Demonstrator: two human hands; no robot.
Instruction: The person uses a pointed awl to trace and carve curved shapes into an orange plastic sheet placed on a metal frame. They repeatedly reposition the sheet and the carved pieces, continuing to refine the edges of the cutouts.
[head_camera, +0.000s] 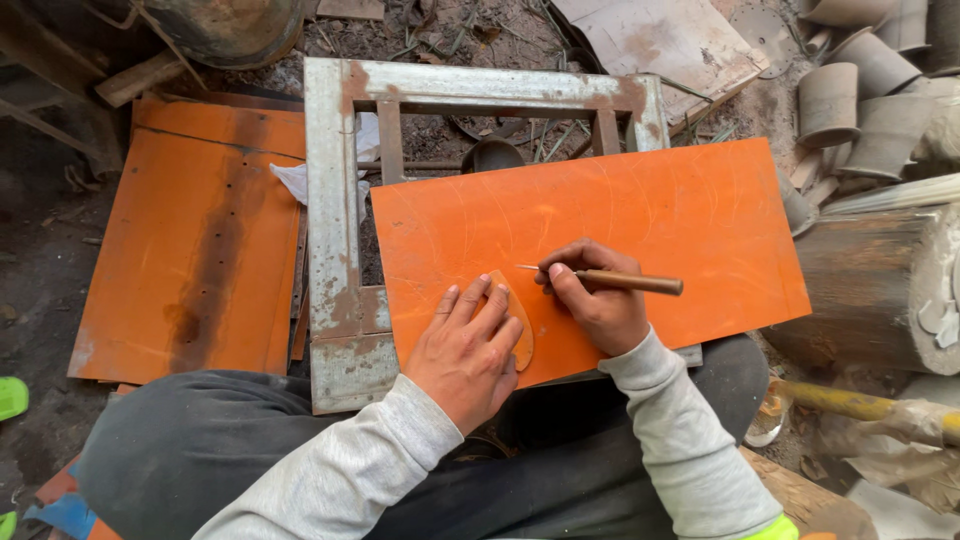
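Across the person's lap and the lower bar of a weathered grey wooden frame (335, 230) lies a large flat orange rectangular sheet (640, 215), its long axis running from left to right with the right end tilted slightly away; every place below is told from this sheet. Off its left edge, beyond the frame, a second worn orange sheet (200, 250) with a dark stain lies on the dirt. Past its right end rests a thick grey-brown log (870, 285), and beyond the far right corner stand several grey clay pots (850, 100). On the sheet's near left corner sits a small orange teardrop-shaped template (517, 325), point aimed away from the person, long axis running near to far. The left hand (470, 345) is spread flat on top of this template, fingers splayed, pressing it to the sheet. The right hand (598, 300) is just to the right of it, closed in a pen grip around a slim brown wooden-handled scribing tool (625, 282), whose handle points toward the sheet's right end and whose thin metal tip reaches left, close to the template's pointed end. Both hands are near, the left directly on the template
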